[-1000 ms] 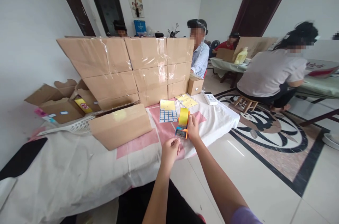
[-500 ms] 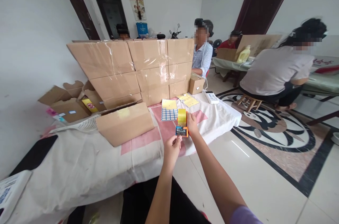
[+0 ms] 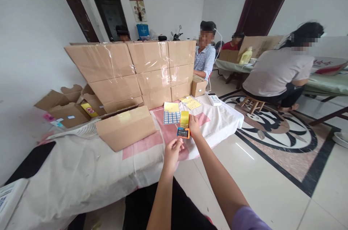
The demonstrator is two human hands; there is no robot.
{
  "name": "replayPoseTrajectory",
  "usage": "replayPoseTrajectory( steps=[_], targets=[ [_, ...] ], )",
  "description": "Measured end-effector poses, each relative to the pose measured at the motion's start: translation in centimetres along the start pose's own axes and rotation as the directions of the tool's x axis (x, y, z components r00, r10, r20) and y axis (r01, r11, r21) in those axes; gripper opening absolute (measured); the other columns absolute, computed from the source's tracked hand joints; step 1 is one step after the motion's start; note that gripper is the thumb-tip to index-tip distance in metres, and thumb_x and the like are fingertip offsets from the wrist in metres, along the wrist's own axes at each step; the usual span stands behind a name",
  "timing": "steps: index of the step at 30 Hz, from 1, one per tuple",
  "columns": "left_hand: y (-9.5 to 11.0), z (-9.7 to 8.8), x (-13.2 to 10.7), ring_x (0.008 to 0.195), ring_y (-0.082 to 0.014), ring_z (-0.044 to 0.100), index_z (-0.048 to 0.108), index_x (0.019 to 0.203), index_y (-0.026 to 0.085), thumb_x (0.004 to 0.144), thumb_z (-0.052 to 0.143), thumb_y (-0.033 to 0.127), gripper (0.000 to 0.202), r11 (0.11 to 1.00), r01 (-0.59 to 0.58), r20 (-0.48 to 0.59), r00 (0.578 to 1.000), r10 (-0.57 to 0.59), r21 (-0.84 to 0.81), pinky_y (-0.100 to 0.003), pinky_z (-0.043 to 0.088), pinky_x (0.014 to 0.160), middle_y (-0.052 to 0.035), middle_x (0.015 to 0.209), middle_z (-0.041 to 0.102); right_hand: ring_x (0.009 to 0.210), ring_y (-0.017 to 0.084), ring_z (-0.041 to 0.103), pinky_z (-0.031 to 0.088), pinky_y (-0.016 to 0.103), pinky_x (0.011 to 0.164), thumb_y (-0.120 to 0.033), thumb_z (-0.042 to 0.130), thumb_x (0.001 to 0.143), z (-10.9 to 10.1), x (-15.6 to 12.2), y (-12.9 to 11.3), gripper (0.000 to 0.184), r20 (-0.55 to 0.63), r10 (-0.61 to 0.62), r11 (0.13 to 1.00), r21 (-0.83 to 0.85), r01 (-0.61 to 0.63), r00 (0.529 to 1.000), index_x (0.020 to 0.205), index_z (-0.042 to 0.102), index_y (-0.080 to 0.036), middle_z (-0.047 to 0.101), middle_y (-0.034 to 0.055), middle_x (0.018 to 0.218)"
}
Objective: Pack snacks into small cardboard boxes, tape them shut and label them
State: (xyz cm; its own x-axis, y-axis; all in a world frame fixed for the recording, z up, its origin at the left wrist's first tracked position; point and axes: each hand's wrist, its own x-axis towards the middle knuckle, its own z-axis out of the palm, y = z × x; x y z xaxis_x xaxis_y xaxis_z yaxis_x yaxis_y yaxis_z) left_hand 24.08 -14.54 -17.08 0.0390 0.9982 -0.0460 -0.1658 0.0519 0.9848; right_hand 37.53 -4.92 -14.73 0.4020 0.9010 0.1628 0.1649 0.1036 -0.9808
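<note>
My right hand (image 3: pixel 194 126) grips an orange tape dispenser (image 3: pixel 183 132) loaded with a roll of yellowish tape (image 3: pixel 185 119), held just above the cloth-covered table (image 3: pixel 81 164). My left hand (image 3: pixel 172 152) is pinched shut a little below the dispenser, apparently on the free end of the tape, though the strip itself is too thin to see. A flat closed cardboard box (image 3: pixel 125 127) lies on the table left of the hands. A sheet of blue-and-white stickers (image 3: pixel 172 115) lies just beyond the dispenser.
A wall of taped cartons (image 3: pixel 130 70) stands at the back of the table, with open boxes (image 3: pixel 65 108) at its left. A small carton (image 3: pixel 199 86) and yellow sheets (image 3: pixel 191 103) lie at the far right. Several people sit beyond and to the right.
My left hand has drawn back slightly from the dispenser, down and to the left. The dispenser stays in my right hand; the view shifted a little.
</note>
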Motion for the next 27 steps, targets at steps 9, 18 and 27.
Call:
replayPoseTrajectory(
  steps=[9,18,27],
  targets=[
    [1.0,0.1,-0.2,0.062,-0.0143,0.062,0.072,0.076,0.014,0.068,0.077,0.064,0.051,0.994,0.107,-0.021,0.994,-0.107,-0.034,-0.021,0.036,0.047,-0.0128,0.085,0.075,0.078,0.022,0.055,0.048,0.035,0.071,-0.042,0.039,0.09,0.0,-0.1,-0.3,0.027,-0.022,0.062,0.997,0.053,-0.061,0.998,0.071,0.046,-0.024,0.06,0.0044,0.082],
    [-0.2,0.6,0.5,0.061,-0.0151,0.064,0.065,0.068,0.016,0.068,0.078,0.058,0.044,0.998,0.06,-0.009,0.998,-0.06,-0.011,-0.023,0.044,0.053,-0.0118,0.083,0.077,0.077,0.021,0.054,0.047,0.034,0.069,-0.038,0.037,0.092,-0.2,-0.3,-0.7,0.025,0.014,0.074,0.997,0.019,-0.075,0.997,0.074,0.048,-0.024,0.059,0.004,0.081],
    [-1.3,1.2,0.3,0.056,-0.015,0.062,0.057,0.064,0.021,0.079,0.071,0.051,0.036,0.987,-0.07,-0.072,0.994,0.081,0.144,-0.025,0.043,0.06,0.0012,0.062,0.065,0.075,0.021,0.051,0.045,0.033,0.068,-0.034,0.036,0.092,-0.6,-0.1,-1.0,0.025,0.037,0.066,0.998,-0.028,-0.065,0.997,0.069,0.044,-0.025,0.054,0.0026,0.072]
  ],
)
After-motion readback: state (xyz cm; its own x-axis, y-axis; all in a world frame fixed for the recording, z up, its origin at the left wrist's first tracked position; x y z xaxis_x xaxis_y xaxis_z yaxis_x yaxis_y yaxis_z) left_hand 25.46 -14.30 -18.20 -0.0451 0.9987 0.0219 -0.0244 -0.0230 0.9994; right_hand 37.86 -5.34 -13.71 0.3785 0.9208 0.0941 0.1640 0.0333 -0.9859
